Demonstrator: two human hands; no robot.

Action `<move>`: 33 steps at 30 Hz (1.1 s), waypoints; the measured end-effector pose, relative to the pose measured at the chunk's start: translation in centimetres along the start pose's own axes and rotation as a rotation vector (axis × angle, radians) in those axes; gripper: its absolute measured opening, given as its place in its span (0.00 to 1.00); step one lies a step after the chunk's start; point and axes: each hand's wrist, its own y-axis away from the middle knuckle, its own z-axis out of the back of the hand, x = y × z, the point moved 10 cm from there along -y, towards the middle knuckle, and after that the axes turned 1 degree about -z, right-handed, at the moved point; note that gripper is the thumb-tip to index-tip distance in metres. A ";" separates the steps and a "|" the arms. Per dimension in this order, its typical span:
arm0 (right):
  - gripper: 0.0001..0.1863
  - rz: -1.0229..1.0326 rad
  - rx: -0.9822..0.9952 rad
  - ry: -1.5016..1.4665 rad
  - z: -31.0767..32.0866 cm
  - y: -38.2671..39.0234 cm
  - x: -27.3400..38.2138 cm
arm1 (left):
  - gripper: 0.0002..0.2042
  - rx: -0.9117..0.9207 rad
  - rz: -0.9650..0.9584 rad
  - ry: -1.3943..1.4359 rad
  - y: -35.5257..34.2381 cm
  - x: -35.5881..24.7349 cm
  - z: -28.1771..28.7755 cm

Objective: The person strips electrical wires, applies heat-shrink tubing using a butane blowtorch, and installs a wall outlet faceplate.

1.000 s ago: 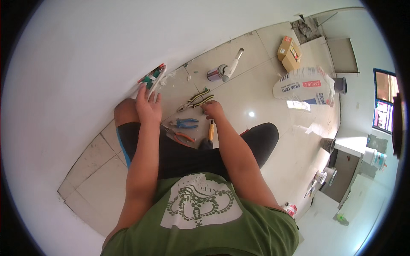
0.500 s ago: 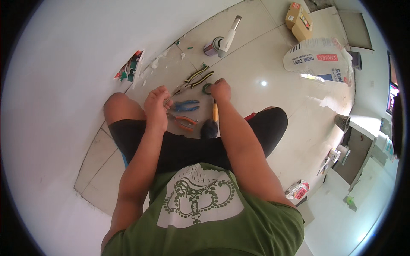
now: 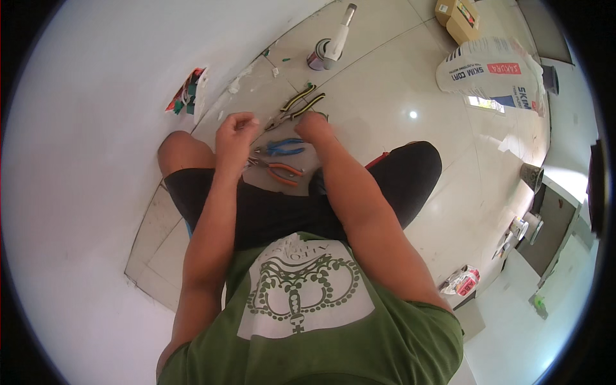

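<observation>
My left hand point(image 3: 235, 133) is raised left of the tools, thumb and fingers pinched together; whatever they hold is too small to make out. My right hand point(image 3: 314, 128) is closed beside yellow-and-black-handled pliers point(image 3: 297, 109), its grip hidden from above. A dark rounded edge point(image 3: 326, 117) peeks out past its fingers. Between the hands, blue-handled pliers point(image 3: 282, 147) lie on the tiles. Nearer my lap are orange-handled pliers point(image 3: 282, 172). Beneath my right forearm a black object point(image 3: 317, 183) is partly covered.
A torch-topped can point(image 3: 318, 56) stands ahead on the floor. To its right are a cardboard box point(image 3: 459, 19) and a white printed sack point(image 3: 491, 74). At left, a ragged wall opening point(image 3: 187, 93) shows wires. A bucket point(image 3: 531, 174) stands far right.
My right hand has shifted up and left toward the yellow-and-black pliers, and the green roll beside it is now mostly hidden. The yellow-handled tool has gone behind my forearm. My left hand has turned.
</observation>
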 end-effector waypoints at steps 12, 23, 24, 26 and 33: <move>0.23 0.139 0.035 -0.268 3.1 1.4 4.7 | 0.26 -0.722 -0.334 -0.651 21.0 -1.2 15.2; 0.25 0.453 0.080 -0.166 1.1 4.4 15.2 | 0.27 -0.683 -0.060 -0.158 26.6 7.7 16.3; 0.25 0.463 0.065 -0.161 1.4 4.9 15.4 | 0.26 -0.641 -0.024 -0.066 26.5 8.2 16.0; 0.25 0.456 0.113 -0.128 0.8 5.1 14.8 | 0.26 -0.632 -0.013 -0.113 26.0 7.3 15.8; 0.24 0.231 -0.010 -0.425 3.0 8.8 8.8 | 0.26 -0.444 0.046 -0.473 28.2 3.2 14.5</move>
